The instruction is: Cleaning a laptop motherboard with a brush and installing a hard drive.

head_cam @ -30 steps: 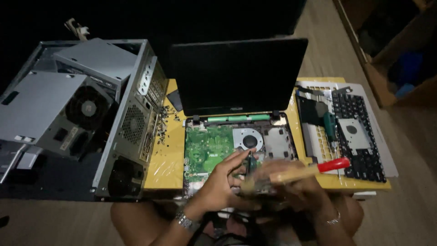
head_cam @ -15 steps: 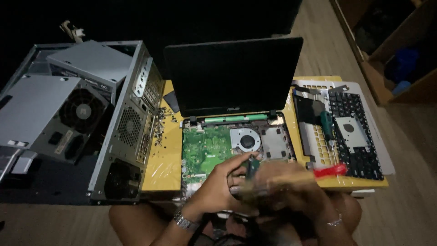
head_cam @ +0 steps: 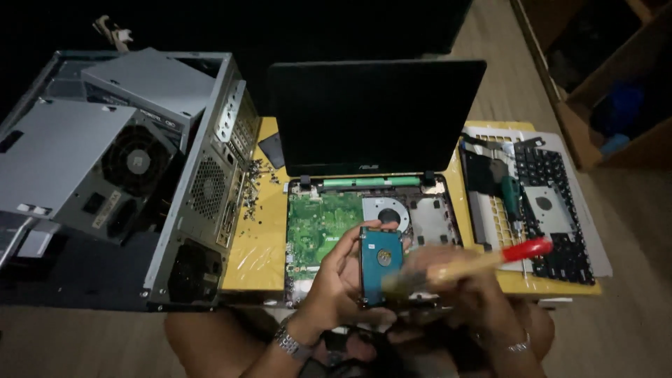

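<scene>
Head view: the left hand [head_cam: 343,280] grips the drive [head_cam: 381,264] upright, at 6 o'clock from the open laptop [head_cam: 364,210]. The right hand [head_cam: 455,280] is closed on a brush [head_cam: 483,262] whose bristles touch the drive. I think hard strokes could knock the drive onto the laptop's green board. The right hand is blurry. The bristles are hard to see.

Dim scene, lit from above centre; darkness deepens toward twelve o'clock. Motion blur smears the right hand [head_cam: 458,276] and brush [head_cam: 483,260] at five o'clock.
</scene>
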